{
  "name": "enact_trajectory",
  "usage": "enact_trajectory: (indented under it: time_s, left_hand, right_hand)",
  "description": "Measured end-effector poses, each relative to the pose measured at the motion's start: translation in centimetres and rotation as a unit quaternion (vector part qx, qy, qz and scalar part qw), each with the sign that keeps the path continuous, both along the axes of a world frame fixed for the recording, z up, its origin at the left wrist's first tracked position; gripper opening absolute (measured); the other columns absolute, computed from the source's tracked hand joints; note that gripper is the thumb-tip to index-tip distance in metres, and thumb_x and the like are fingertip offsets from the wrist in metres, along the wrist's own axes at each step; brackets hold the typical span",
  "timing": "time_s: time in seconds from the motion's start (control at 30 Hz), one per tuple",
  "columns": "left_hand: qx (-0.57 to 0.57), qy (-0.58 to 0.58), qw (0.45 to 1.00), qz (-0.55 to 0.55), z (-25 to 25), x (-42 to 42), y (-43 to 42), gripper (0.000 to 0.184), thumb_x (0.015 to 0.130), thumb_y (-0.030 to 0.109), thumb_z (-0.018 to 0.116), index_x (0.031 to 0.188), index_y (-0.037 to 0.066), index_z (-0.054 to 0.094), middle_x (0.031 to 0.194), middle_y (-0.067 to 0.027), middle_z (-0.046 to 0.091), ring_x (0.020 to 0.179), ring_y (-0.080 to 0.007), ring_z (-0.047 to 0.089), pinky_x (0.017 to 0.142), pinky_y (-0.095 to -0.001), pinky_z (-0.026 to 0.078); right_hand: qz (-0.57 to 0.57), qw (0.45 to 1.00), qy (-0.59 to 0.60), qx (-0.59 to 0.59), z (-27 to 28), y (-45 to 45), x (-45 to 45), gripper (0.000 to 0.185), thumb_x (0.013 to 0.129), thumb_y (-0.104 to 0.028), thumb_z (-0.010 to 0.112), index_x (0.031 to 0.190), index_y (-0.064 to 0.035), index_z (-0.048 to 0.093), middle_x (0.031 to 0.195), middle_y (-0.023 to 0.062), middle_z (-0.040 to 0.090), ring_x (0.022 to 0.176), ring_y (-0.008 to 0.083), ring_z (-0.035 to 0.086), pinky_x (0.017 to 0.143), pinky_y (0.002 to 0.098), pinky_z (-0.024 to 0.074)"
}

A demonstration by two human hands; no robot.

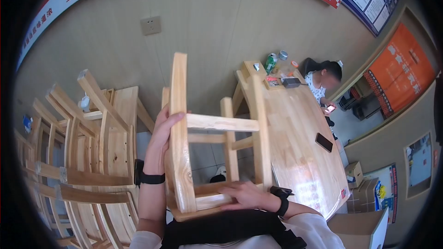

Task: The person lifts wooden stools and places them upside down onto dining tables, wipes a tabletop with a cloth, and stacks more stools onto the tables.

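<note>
A light wooden chair point(222, 122) is held up in front of my body, its legs pointing up and its seat low against me. My left hand point(165, 127) is wrapped round the long left leg, just by the end of the upper crossbar. Low on the frame, my right hand point(243, 194) rests on the rail near the seat, fingers closed over it. Both wrists wear black bands.
A wooden table point(300, 143) at the right bears a phone point(324, 142), a green can point(271, 63) and small boxes. A seated person point(318, 80) holds a phone behind it. Upturned chairs point(92, 152) stand on the left. A cardboard box point(355, 226) is at lower right.
</note>
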State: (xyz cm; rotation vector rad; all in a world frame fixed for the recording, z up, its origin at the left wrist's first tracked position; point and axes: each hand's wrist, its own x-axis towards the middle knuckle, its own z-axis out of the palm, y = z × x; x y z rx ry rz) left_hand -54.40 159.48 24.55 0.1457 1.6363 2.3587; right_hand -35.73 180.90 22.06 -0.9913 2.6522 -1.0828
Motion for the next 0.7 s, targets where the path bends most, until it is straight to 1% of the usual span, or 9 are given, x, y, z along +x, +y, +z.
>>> enact_trajectory:
  time_s: [0.07,0.1,0.2,0.27,0.33,0.47,0.53,0.57,0.7]
  left_hand:
    - [0.011,0.024,0.999,-0.030,2.5,0.0,2.3,0.045,0.074,0.017,0.060,0.112,-0.002,0.044,0.100,-0.0146,0.056,0.089,-0.0183,0.056,0.076,-0.0285,0.046]
    - [0.035,0.057,0.996,-0.053,3.7,-0.3,3.7,0.047,0.074,0.015,0.061,0.114,-0.002,0.042,0.101,-0.0154,0.056,0.092,-0.0193,0.056,0.079,-0.0291,0.046]
    - [0.087,0.126,0.982,-0.110,6.9,-1.7,8.7,0.055,0.072,0.012,0.063,0.119,-0.003,0.038,0.103,-0.0162,0.055,0.100,-0.0213,0.055,0.085,-0.0317,0.045]
    - [0.103,0.174,0.962,-0.183,8.2,-3.6,12.3,0.061,0.072,0.013,0.066,0.122,-0.001,0.035,0.109,-0.0153,0.053,0.101,-0.0209,0.054,0.087,-0.0325,0.044]
    - [0.093,0.202,0.941,-0.255,8.8,-5.7,16.3,0.063,0.071,0.013,0.067,0.124,-0.001,0.034,0.113,-0.0137,0.051,0.104,-0.0206,0.053,0.088,-0.0333,0.043]
    - [0.037,0.235,0.906,-0.351,9.2,-8.4,23.9,0.067,0.068,0.016,0.070,0.124,0.002,0.036,0.115,-0.0148,0.051,0.112,-0.0235,0.047,0.096,-0.0359,0.037]
    - [0.008,0.224,0.865,-0.450,8.2,-9.8,26.8,0.070,0.068,0.012,0.071,0.127,0.003,0.032,0.118,-0.0113,0.050,0.111,-0.0185,0.047,0.096,-0.0317,0.035]
    - [-0.019,0.217,0.849,-0.481,7.5,-10.8,28.4,0.073,0.066,0.009,0.071,0.128,0.007,0.032,0.119,-0.0098,0.050,0.114,-0.0177,0.043,0.099,-0.0306,0.032]
    - [-0.067,0.223,0.810,-0.539,4.9,-14.0,33.5,0.076,0.063,0.004,0.069,0.129,0.008,0.031,0.120,-0.0082,0.050,0.116,-0.0176,0.042,0.099,-0.0320,0.032]
  right_hand:
    - [-0.063,0.995,-0.018,0.080,0.8,1.2,0.3,0.040,0.078,-0.046,0.055,0.096,-0.0101,0.059,0.077,0.0080,0.061,0.066,0.0285,0.059,0.054,0.0350,0.0476]
    - [-0.088,0.994,0.009,0.062,1.1,2.0,0.0,0.037,0.076,-0.046,0.058,0.090,-0.0111,0.061,0.072,0.0044,0.061,0.061,0.0253,0.059,0.050,0.0324,0.0466]
    - [-0.134,0.989,0.056,-0.016,1.7,5.1,-1.5,0.035,0.073,-0.043,0.063,0.086,-0.0102,0.063,0.073,0.0049,0.061,0.060,0.0242,0.059,0.049,0.0310,0.0465]
    - [-0.163,0.985,0.056,-0.032,2.0,7.2,-2.7,0.033,0.070,-0.041,0.067,0.081,-0.0097,0.064,0.074,0.0051,0.061,0.060,0.0229,0.060,0.049,0.0296,0.0463]
    - [-0.222,0.973,0.056,0.010,1.2,9.9,-4.2,0.033,0.066,-0.038,0.070,0.079,-0.0087,0.063,0.070,0.0030,0.060,0.060,0.0205,0.059,0.050,0.0285,0.0462]
    - [-0.318,0.946,0.054,0.018,-2.5,15.4,-7.5,0.033,0.067,-0.040,0.068,0.081,-0.0105,0.064,0.071,0.0044,0.060,0.063,0.0234,0.059,0.052,0.0311,0.0470]
    - [-0.345,0.936,0.060,0.032,-4.9,17.7,-8.9,0.032,0.067,-0.039,0.068,0.081,-0.0105,0.063,0.071,0.0044,0.059,0.064,0.0238,0.059,0.053,0.0323,0.0471]
    - [-0.375,0.924,0.056,0.043,-5.8,18.7,-9.6,0.031,0.068,-0.039,0.067,0.080,-0.0106,0.063,0.071,0.0044,0.059,0.064,0.0238,0.059,0.053,0.0326,0.0471]
    - [-0.450,0.888,0.070,0.064,-10.5,21.7,-11.4,0.029,0.069,-0.038,0.066,0.078,-0.0104,0.062,0.066,0.0045,0.057,0.061,0.0232,0.058,0.052,0.0339,0.0460]
